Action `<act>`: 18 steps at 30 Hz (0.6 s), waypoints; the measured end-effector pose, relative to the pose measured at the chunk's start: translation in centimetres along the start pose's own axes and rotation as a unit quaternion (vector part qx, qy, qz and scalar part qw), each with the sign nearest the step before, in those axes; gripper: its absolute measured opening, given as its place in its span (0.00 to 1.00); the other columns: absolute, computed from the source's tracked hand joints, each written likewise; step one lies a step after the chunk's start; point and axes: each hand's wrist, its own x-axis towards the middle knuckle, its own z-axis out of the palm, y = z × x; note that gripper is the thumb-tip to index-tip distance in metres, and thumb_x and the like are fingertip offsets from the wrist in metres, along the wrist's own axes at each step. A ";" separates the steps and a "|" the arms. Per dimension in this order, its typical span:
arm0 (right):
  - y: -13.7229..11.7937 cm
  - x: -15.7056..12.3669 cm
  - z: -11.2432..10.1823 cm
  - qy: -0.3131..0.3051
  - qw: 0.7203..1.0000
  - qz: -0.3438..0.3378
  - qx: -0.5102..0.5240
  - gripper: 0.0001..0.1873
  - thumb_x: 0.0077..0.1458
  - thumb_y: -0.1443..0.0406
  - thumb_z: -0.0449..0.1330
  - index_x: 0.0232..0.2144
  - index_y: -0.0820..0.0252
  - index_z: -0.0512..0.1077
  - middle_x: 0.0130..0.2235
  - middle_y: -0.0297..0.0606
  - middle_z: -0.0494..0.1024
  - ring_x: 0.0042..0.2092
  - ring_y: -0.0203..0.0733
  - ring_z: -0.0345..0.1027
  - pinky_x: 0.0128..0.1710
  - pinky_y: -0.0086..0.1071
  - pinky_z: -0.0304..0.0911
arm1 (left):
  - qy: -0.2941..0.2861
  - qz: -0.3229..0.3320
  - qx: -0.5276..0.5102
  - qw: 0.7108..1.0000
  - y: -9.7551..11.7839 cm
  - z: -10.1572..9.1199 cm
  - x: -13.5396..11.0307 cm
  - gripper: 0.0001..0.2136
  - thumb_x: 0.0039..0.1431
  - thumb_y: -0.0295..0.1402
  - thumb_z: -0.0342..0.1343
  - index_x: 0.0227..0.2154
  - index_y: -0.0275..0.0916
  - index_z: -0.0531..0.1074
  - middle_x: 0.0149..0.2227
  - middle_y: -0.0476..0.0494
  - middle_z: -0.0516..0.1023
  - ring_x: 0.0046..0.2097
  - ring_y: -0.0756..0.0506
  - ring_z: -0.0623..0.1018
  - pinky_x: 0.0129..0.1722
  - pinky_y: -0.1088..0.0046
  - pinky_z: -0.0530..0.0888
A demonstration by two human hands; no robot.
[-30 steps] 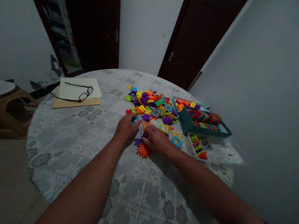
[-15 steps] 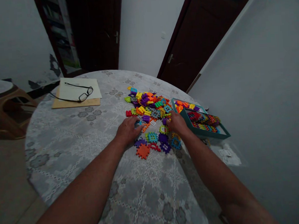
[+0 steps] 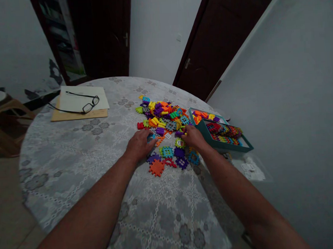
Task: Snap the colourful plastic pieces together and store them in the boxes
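The left hand (image 3: 139,145) and right hand (image 3: 194,138) are bare — slim wrists, broadening forearms (image 3: 105,194), uncovered throughout.

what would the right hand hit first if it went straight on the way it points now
Probably the purple ridged piece directly before the right hand, perhaps already touched; depth is unclear there.

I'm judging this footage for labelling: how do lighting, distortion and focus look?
Head view: dim overall, the shelves murky and the right-hand door almost black; head view: wide-angle distortion or camera tilt makes that door lean; head view: the nearest orange piece has a readable notched outline, but detail around the right hand is soft.
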 end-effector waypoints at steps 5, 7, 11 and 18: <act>-0.5 -0.8 0.4 -0.021 1.000 -0.012 0.010 0.15 0.66 0.65 0.62 0.54 0.59 0.77 0.52 0.48 0.85 0.53 0.50 0.79 0.50 0.34 0.68 | 0.005 -0.007 -0.005 1.000 0.1 -0.1 -0.1 0.16 0.68 0.43 0.60 0.50 0.40 0.80 0.53 0.33 0.84 0.58 0.33 0.80 0.63 0.55 0.75; -0.6 -0.8 0.4 -0.022 1.000 -0.017 0.014 0.19 0.65 0.65 0.63 0.57 0.59 0.77 0.55 0.48 0.85 0.55 0.51 0.79 0.52 0.34 0.68 | 0.003 -0.009 -0.005 1.000 0.1 -0.2 -0.1 0.16 0.68 0.44 0.59 0.51 0.40 0.80 0.53 0.33 0.84 0.58 0.33 0.80 0.62 0.54 0.76; -0.8 -0.4 0.0 -0.041 0.998 -0.045 0.027 0.27 0.64 0.64 0.65 0.64 0.57 0.75 0.60 0.46 0.83 0.60 0.51 0.78 0.56 0.33 0.68 | -0.005 -0.008 0.006 1.000 -0.1 -0.2 0.0 0.16 0.69 0.44 0.58 0.51 0.40 0.80 0.53 0.33 0.83 0.58 0.33 0.80 0.62 0.54 0.76; -2.3 0.7 -0.1 -0.079 0.995 -0.051 0.036 0.20 0.65 0.54 0.68 0.53 0.58 0.82 0.54 0.47 0.86 0.55 0.53 0.80 0.50 0.33 0.69 | 0.008 -0.009 -0.003 1.000 0.0 -0.1 -0.1 0.15 0.67 0.42 0.60 0.51 0.41 0.80 0.54 0.33 0.84 0.60 0.33 0.80 0.64 0.53 0.75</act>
